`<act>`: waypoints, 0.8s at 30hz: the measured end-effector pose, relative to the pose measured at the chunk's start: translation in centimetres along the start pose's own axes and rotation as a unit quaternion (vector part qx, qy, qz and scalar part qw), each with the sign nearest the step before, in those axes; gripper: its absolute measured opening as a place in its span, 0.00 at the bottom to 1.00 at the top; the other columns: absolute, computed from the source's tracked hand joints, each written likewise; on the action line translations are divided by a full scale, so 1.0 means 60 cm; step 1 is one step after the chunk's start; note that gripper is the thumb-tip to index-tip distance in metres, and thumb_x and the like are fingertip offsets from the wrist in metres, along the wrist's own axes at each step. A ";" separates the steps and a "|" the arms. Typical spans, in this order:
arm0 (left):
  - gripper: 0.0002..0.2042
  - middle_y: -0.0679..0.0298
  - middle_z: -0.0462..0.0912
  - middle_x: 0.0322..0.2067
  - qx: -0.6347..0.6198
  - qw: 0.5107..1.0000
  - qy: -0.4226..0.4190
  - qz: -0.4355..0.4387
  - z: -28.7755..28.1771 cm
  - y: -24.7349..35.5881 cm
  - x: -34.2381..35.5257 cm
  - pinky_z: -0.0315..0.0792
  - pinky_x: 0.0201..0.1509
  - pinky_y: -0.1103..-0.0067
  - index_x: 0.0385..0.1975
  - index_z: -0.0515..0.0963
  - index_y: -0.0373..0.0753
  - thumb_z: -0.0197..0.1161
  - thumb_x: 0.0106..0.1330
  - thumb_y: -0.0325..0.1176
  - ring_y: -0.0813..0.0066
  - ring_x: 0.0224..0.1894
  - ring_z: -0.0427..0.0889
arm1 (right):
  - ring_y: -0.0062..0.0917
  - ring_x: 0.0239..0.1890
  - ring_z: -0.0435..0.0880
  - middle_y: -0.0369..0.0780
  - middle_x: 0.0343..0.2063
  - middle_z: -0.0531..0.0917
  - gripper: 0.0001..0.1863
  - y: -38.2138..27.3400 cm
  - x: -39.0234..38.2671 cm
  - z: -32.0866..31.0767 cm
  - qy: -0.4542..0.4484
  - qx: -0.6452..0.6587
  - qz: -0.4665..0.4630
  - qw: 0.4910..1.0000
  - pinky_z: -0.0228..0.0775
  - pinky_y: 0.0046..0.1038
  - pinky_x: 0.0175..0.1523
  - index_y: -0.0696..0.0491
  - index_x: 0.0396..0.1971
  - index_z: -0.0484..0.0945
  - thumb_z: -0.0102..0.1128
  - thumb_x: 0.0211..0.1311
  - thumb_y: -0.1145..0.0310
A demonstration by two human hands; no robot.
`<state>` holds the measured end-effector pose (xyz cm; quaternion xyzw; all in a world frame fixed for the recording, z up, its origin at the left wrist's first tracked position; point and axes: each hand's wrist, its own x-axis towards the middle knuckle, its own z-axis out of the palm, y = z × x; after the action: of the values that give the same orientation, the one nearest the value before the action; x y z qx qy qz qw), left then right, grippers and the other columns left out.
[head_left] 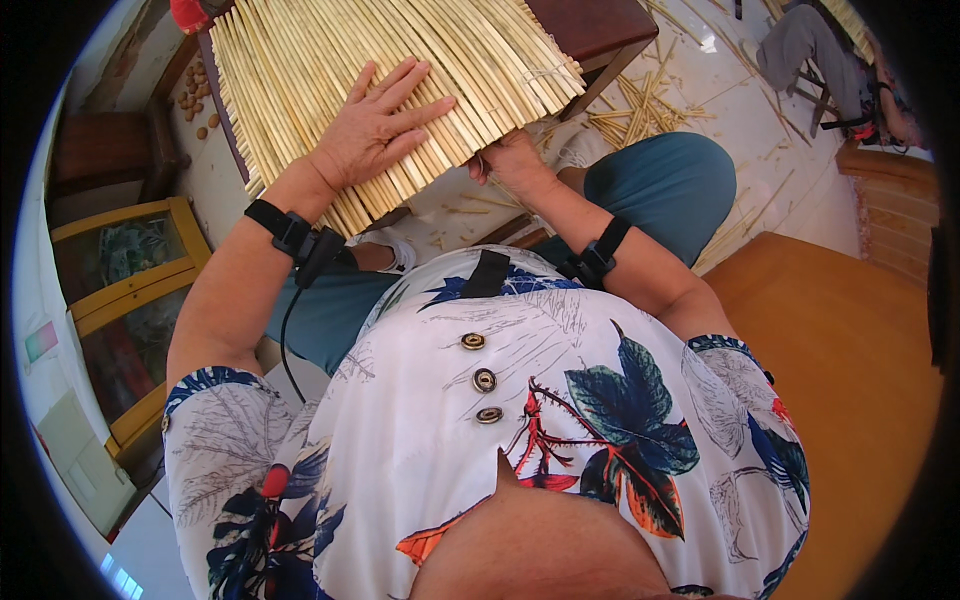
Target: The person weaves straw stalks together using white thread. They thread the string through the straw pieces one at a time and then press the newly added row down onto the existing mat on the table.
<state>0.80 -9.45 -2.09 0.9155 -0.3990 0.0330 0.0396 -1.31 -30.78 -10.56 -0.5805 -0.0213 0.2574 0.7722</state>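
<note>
A mat of pale yellow stalks (470, 60) laid side by side lies in front of me on a dark brown table (600, 35). Its near end hangs past the table toward my knees. Thin thread (545, 75) shows near the mat's right edge. My left hand (380, 125) rests flat on top of the stalks, fingers spread. At the near right edge of the mat, my right hand (515, 165) is closed with curled fingers. The mat's edge partly hides its fingertips, and what they pinch is too small to make out.
Loose cut stalks (645, 110) lie heaped and scattered on the pale floor to the right. Beyond them another person's leg (815, 60) shows. An orange-brown wooden surface (810, 340) is at my right. To my left are a glass-panelled wooden frame (130, 270) and small round brown things (195, 95).
</note>
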 end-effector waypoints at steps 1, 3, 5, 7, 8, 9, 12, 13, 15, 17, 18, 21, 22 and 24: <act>0.20 0.58 0.54 0.64 -0.003 1.000 0.002 0.000 -0.001 0.000 0.001 0.36 0.67 0.60 0.59 0.63 0.61 0.42 0.67 0.44 0.63 0.66 0.50 | 0.19 0.15 0.75 0.38 0.17 0.78 0.08 0.000 0.001 0.000 0.001 -0.006 -0.003 1.000 0.68 0.20 0.17 0.58 0.29 0.74 0.46 0.62 0.74; 0.19 0.58 0.53 0.64 -0.018 1.000 0.004 0.001 -0.003 0.002 0.002 0.36 0.68 0.62 0.58 0.64 0.58 0.44 0.66 0.41 0.63 0.67 0.49 | 0.19 0.15 0.75 0.38 0.17 0.78 0.07 0.000 0.001 -0.002 0.001 -0.013 -0.006 1.000 0.68 0.20 0.17 0.58 0.29 0.74 0.46 0.62 0.74; 0.19 0.58 0.53 0.64 -0.029 1.000 0.004 0.001 -0.007 0.003 0.001 0.35 0.68 0.64 0.58 0.66 0.56 0.46 0.65 0.39 0.62 0.67 0.49 | 0.19 0.15 0.75 0.38 0.18 0.78 0.07 -0.001 0.002 -0.002 -0.011 -0.016 -0.003 1.000 0.68 0.20 0.17 0.58 0.30 0.74 0.45 0.62 0.73; 0.19 0.59 0.53 0.64 -0.037 0.999 0.010 -0.002 -0.005 0.005 0.001 0.35 0.68 0.64 0.58 0.66 0.56 0.47 0.65 0.38 0.62 0.67 0.50 | 0.19 0.15 0.75 0.38 0.18 0.78 0.08 -0.006 -0.001 -0.002 -0.017 -0.006 -0.004 1.000 0.69 0.20 0.18 0.58 0.30 0.74 0.45 0.63 0.73; 0.19 0.59 0.53 0.64 -0.037 0.999 0.010 -0.002 -0.006 0.005 0.000 0.35 0.68 0.64 0.58 0.66 0.56 0.47 0.65 0.38 0.62 0.67 0.50 | 0.19 0.15 0.76 0.38 0.18 0.78 0.08 -0.007 -0.002 -0.002 -0.022 0.004 -0.005 1.000 0.69 0.20 0.18 0.58 0.31 0.74 0.45 0.63 0.73; 0.19 0.59 0.53 0.64 -0.031 0.999 0.010 -0.003 -0.006 0.005 0.000 0.35 0.68 0.65 0.57 0.66 0.56 0.47 0.65 0.38 0.62 0.67 0.50 | 0.19 0.15 0.76 0.38 0.18 0.78 0.08 -0.006 -0.001 -0.001 -0.022 0.004 -0.005 1.000 0.69 0.20 0.18 0.58 0.31 0.74 0.45 0.63 0.73; 0.19 0.59 0.53 0.64 -0.027 1.000 0.012 -0.004 -0.005 0.006 0.002 0.35 0.68 0.65 0.57 0.66 0.57 0.47 0.65 0.38 0.62 0.66 0.50 | 0.19 0.15 0.76 0.38 0.18 0.78 0.07 -0.002 -0.001 -0.004 -0.031 -0.003 -0.009 0.999 0.70 0.20 0.18 0.58 0.31 0.73 0.45 0.63 0.73; 0.19 0.59 0.53 0.64 -0.027 1.000 0.011 -0.005 -0.005 0.005 0.002 0.35 0.68 0.65 0.57 0.66 0.56 0.47 0.65 0.38 0.62 0.66 0.50 | 0.19 0.15 0.76 0.38 0.18 0.77 0.07 -0.002 -0.001 -0.003 -0.025 0.005 -0.011 1.000 0.70 0.20 0.18 0.58 0.31 0.73 0.45 0.63 0.73; 0.19 0.58 0.54 0.64 -0.018 1.000 0.011 -0.005 0.000 0.001 0.000 0.36 0.68 0.63 0.58 0.65 0.59 0.45 0.66 0.41 0.63 0.66 0.50 | 0.19 0.15 0.76 0.38 0.18 0.77 0.07 -0.003 -0.002 0.000 -0.019 0.013 -0.014 1.000 0.70 0.20 0.18 0.58 0.31 0.73 0.45 0.63 0.73; 0.19 0.58 0.54 0.63 -0.008 1.000 0.010 -0.003 -0.002 0.001 0.001 0.36 0.68 0.62 0.58 0.64 0.61 0.43 0.66 0.44 0.63 0.66 0.50 | 0.19 0.14 0.75 0.38 0.17 0.77 0.07 -0.009 -0.003 0.004 -0.010 0.016 -0.011 1.000 0.70 0.20 0.17 0.58 0.31 0.73 0.45 0.63 0.73; 0.19 0.58 0.54 0.64 -0.020 1.000 0.010 -0.003 -0.003 0.002 0.000 0.36 0.68 0.63 0.58 0.65 0.58 0.45 0.66 0.41 0.63 0.66 0.50 | 0.19 0.14 0.75 0.38 0.17 0.77 0.07 -0.011 -0.003 0.004 -0.010 0.015 -0.011 1.000 0.70 0.20 0.17 0.58 0.31 0.73 0.45 0.63 0.73; 0.19 0.59 0.53 0.64 -0.033 0.999 0.011 -0.002 -0.005 0.004 0.002 0.35 0.68 0.64 0.57 0.66 0.56 0.47 0.65 0.38 0.63 0.66 0.50 | 0.19 0.14 0.75 0.38 0.17 0.76 0.07 -0.011 -0.003 0.005 -0.015 0.022 -0.022 0.999 0.70 0.20 0.16 0.58 0.31 0.73 0.45 0.63 0.73; 0.19 0.59 0.53 0.64 -0.033 0.999 0.012 -0.003 -0.005 0.004 0.002 0.35 0.68 0.64 0.57 0.66 0.56 0.47 0.65 0.38 0.63 0.66 0.50 | 0.20 0.14 0.75 0.38 0.16 0.76 0.07 -0.009 -0.002 0.005 -0.014 0.031 -0.022 0.999 0.70 0.20 0.16 0.59 0.31 0.73 0.45 0.63 0.73; 0.19 0.59 0.53 0.64 -0.034 0.999 0.013 -0.003 -0.004 0.003 0.001 0.35 0.68 0.64 0.57 0.66 0.56 0.47 0.65 0.38 0.63 0.66 0.50 | 0.20 0.14 0.75 0.38 0.16 0.76 0.07 -0.009 -0.002 0.004 -0.014 0.041 -0.021 0.999 0.70 0.20 0.16 0.59 0.32 0.72 0.45 0.63 0.73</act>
<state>0.69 -9.61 -1.82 0.9145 -0.3962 0.0310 0.0761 -1.29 -30.69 -9.98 -0.5442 -0.0334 0.2497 0.8003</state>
